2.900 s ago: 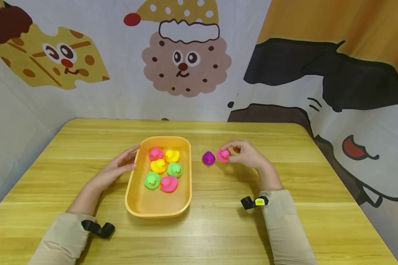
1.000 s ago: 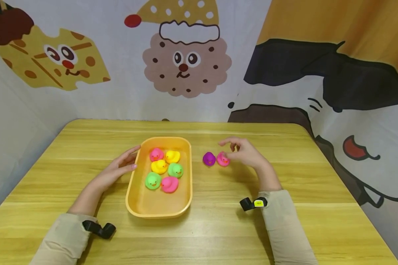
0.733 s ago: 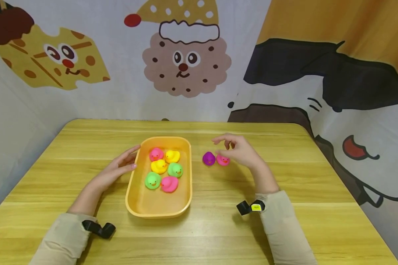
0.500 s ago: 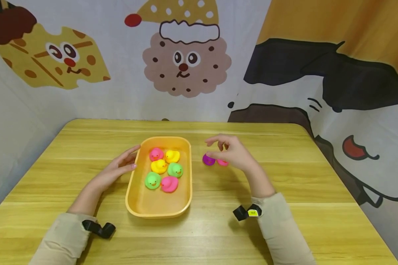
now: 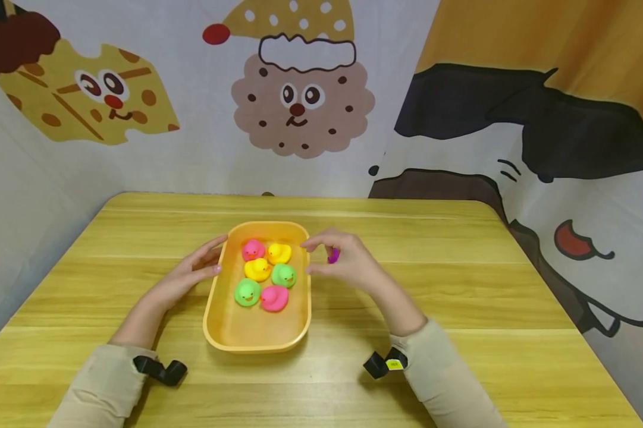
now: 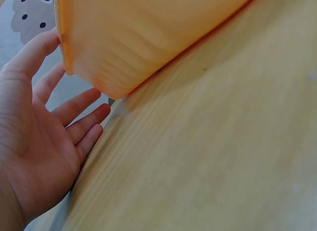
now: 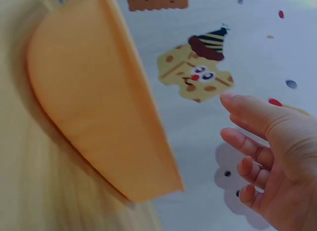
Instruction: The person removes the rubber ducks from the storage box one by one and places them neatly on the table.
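An orange-yellow plastic tray [image 5: 257, 328] stands on the table, holding two pink rubber ducks [image 5: 275, 298], two yellow ducks [image 5: 257, 270] and two green ducks [image 5: 247, 292]. My left hand [image 5: 187, 273] rests its fingers along the tray's left side; the left wrist view shows the thumb at the tray wall [image 6: 124, 42], fingers fairly straight. At the right rim, my right hand [image 5: 347, 261] has thumb and fingers spread with nothing between them, as the right wrist view also shows. Part of a purple duck [image 5: 333, 255] shows behind it; the pink duck beside that is hidden.
The wooden table [image 5: 460, 285] extends around the tray on all sides. Behind it hangs a white cloth [image 5: 193, 166] printed with cartoon cheese, a cookie and a dog. A black wrist camera [image 5: 160, 370] is worn on each sleeve.
My right hand earlier held the pink duck on the table, let it go beside the purple one, then moved left over both to the tray's right rim. The left hand stays put.
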A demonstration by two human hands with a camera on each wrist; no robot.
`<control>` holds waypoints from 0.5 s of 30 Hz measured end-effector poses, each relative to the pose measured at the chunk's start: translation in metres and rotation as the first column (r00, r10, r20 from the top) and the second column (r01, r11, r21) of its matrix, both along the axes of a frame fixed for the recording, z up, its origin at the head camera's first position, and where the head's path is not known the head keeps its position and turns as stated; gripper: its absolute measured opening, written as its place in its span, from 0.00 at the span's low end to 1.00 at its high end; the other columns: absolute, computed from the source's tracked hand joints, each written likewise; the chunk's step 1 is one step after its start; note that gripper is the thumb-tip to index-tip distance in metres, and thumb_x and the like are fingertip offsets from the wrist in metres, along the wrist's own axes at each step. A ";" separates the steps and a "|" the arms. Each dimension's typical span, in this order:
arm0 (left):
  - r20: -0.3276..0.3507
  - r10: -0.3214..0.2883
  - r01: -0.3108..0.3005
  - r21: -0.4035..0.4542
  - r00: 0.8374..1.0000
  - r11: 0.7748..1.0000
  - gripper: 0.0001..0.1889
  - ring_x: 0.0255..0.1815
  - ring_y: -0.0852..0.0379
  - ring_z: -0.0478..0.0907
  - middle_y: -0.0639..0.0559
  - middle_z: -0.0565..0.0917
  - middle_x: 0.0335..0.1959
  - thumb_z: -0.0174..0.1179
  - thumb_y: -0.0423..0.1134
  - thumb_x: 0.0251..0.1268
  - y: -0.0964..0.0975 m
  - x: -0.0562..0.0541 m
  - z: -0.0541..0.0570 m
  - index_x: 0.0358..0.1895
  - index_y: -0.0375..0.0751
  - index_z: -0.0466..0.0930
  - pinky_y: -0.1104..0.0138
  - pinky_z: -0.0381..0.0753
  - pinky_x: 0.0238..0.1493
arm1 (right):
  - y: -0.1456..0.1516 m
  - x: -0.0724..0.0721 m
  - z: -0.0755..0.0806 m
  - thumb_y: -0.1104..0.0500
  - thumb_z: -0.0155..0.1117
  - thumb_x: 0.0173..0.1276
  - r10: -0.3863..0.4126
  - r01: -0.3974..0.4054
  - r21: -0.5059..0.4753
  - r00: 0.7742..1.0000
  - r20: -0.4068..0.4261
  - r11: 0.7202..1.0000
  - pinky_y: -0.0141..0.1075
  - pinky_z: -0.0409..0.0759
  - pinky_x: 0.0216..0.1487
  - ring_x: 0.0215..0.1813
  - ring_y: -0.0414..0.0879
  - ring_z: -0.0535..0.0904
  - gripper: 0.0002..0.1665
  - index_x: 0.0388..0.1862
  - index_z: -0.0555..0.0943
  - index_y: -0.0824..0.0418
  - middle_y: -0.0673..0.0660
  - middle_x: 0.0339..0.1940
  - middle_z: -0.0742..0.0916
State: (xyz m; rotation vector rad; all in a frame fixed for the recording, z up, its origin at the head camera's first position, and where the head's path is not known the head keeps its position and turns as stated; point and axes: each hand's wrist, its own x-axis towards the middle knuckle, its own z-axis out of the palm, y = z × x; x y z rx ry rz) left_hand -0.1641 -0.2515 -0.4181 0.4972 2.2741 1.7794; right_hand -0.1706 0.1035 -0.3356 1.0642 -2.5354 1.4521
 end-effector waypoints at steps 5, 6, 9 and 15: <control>-0.001 -0.003 0.003 0.001 1.000 1.000 0.33 0.71 0.36 0.52 0.32 0.55 0.72 0.50 0.38 0.73 -0.001 -0.001 -0.001 0.77 0.45 0.48 0.40 0.51 0.64 | -0.013 0.005 -0.007 0.59 0.79 0.51 0.013 -0.012 0.054 1.000 -0.011 0.998 0.37 0.70 0.33 0.35 0.55 0.72 0.22 0.46 0.85 0.58 0.46 0.39 0.83; -0.002 -0.005 0.005 0.000 1.000 1.000 0.33 0.71 0.36 0.52 0.32 0.55 0.72 0.50 0.37 0.73 -0.001 -0.001 -0.001 0.77 0.45 0.48 0.40 0.51 0.64 | -0.016 0.006 -0.008 0.59 0.79 0.51 0.018 -0.017 0.061 1.000 -0.010 0.998 0.38 0.71 0.34 0.36 0.55 0.73 0.22 0.46 0.85 0.58 0.46 0.39 0.83; -0.001 -0.010 0.010 0.001 1.000 1.000 0.33 0.71 0.36 0.53 0.32 0.55 0.72 0.50 0.37 0.73 -0.001 -0.002 -0.002 0.77 0.45 0.48 0.40 0.51 0.64 | -0.022 0.010 -0.011 0.58 0.79 0.51 0.039 -0.039 0.067 0.999 0.009 0.997 0.42 0.74 0.38 0.38 0.52 0.74 0.23 0.47 0.85 0.60 0.50 0.40 0.84; -0.003 -0.009 0.009 0.002 1.000 1.000 0.33 0.71 0.36 0.53 0.32 0.56 0.72 0.50 0.37 0.73 -0.002 -0.002 -0.001 0.77 0.45 0.48 0.41 0.52 0.64 | -0.034 0.013 -0.018 0.55 0.79 0.51 0.054 -0.057 0.134 0.998 0.028 0.989 0.44 0.74 0.50 0.50 0.51 0.76 0.24 0.48 0.85 0.60 0.52 0.44 0.85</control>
